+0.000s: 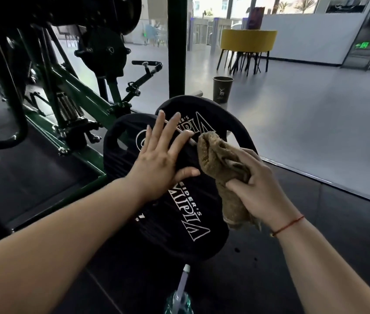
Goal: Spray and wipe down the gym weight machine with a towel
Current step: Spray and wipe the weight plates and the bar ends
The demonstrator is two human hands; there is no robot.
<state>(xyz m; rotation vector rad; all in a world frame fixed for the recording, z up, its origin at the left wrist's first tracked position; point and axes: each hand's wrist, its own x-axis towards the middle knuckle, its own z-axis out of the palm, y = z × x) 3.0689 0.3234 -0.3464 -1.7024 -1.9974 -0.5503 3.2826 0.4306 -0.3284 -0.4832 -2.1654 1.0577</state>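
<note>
Two black weight plates with white lettering stand side by side on the green machine; the nearer plate [184, 225] fills the middle, the farther plate [220, 114] sits behind it. My left hand [159, 162] lies flat with spread fingers on the nearer plate's face. My right hand [258, 184] grips a bunched brown towel [215, 159], whose end presses against the gap between the plates. A clear spray bottle [179, 298] with a white nozzle stands on the floor at the bottom edge, below the plates.
The green machine frame [77, 91] with springs and black parts rises at left. A green upright post [176, 46] stands behind the plates. A dark paper cup [222, 89] sits beyond them. A yellow round table [248, 39] with chairs stands farther back on the grey floor.
</note>
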